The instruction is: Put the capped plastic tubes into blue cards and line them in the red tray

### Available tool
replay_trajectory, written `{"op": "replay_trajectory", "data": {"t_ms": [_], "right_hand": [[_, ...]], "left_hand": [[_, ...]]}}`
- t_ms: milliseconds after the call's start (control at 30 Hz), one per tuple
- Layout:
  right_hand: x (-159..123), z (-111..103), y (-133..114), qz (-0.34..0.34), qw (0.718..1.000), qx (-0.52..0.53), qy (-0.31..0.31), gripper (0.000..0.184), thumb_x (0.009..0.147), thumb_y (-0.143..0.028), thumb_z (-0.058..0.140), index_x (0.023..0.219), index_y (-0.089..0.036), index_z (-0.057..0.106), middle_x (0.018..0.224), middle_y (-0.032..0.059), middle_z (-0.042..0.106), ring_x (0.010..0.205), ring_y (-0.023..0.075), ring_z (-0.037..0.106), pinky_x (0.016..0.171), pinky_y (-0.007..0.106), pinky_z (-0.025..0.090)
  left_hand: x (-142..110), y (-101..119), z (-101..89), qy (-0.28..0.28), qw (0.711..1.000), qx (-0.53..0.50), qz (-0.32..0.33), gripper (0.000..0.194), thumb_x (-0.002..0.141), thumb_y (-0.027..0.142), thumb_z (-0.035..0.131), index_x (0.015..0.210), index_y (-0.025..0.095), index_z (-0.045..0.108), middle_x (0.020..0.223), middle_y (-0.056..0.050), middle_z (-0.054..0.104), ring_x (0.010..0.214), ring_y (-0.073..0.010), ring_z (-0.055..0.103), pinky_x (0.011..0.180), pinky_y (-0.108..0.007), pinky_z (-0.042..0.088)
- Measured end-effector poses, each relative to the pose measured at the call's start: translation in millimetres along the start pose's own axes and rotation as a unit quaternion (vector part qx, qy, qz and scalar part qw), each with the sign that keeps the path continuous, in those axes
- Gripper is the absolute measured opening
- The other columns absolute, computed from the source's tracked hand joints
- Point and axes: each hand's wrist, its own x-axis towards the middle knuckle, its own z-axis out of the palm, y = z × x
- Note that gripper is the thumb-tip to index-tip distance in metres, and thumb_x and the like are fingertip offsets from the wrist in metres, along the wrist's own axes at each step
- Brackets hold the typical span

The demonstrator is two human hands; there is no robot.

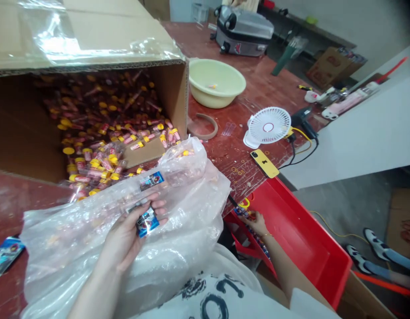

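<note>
My left hand (126, 228) is closed on a small blue printed packet (147, 222), palm up above the clear plastic bag (191, 217). A similar blue packet (152, 180) lies on that bag just beyond my fingers. My right hand (259, 226) reaches down at the near edge of a red plastic tray (311, 248). Its fingers are curled at a small multicoloured bundle (243, 212) beside a yellow loop (245, 203); what exactly they grip is too small to tell. Through the bag, pink and yellow shapes show faintly.
A cardboard box (158, 153) on its side holds many small pink tubes with yellow caps. Beyond are a pale green basin (218, 99), a tape ring (209, 133), a white fan (273, 126), a yellow phone (264, 163) and a suitcase (244, 35). Someone's feet (367, 252) show at right.
</note>
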Motion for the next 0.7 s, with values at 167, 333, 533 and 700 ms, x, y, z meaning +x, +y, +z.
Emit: {"op": "replay_trajectory", "data": {"t_ms": [167,333,533,700], "right_hand": [[1.9,-38.5,-24.8,-0.029,0.990,0.013,0.141,0.040,0.074,-0.058,0.062,0.078,-0.020,0.052,0.070,0.0002,0.052,0.059,0.0162,0.051,0.054,0.033,0.045],[25.1,-47.9,-147.3,-0.161,0.959,0.100,0.213,0.030,0.077,-0.043,0.065,0.091,-0.019,0.054,0.086,0.0053,0.056,0.071,0.0193,0.054,0.068,0.038,0.046],[41.5,34.2,-352.5,-0.428,0.860,0.122,-0.247,0.016,0.082,-0.024,0.059,0.098,-0.021,0.059,0.100,0.0080,0.063,0.099,0.0232,0.058,0.090,0.040,0.044],[52.7,80.6,-403.4,-0.394,0.809,0.075,-0.430,0.014,0.066,-0.020,0.070,0.076,-0.019,0.061,0.075,0.0024,0.064,0.072,0.0197,0.059,0.070,0.034,0.047]], "left_hand": [[-0.9,-2.5,-6.6,-0.003,1.000,-0.030,-0.001,0.021,0.081,0.011,0.058,0.099,0.011,0.069,0.081,-0.007,0.069,0.066,-0.0170,0.066,0.062,-0.031,0.061],[-6.2,-1.2,-10.9,-0.040,0.996,-0.078,-0.007,0.021,0.082,0.017,0.057,0.099,0.012,0.068,0.072,-0.003,0.061,0.060,-0.0140,0.059,0.063,-0.036,0.059],[-21.8,2.0,-23.1,-0.043,0.993,-0.101,0.036,0.028,0.078,0.027,0.067,0.103,0.014,0.067,0.076,-0.002,0.057,0.063,-0.0118,0.055,0.064,-0.031,0.056],[-32.6,7.8,-40.2,0.007,0.988,-0.131,0.076,0.034,0.072,0.034,0.076,0.098,0.014,0.069,0.075,0.000,0.055,0.060,-0.0097,0.050,0.058,-0.025,0.052]]}}
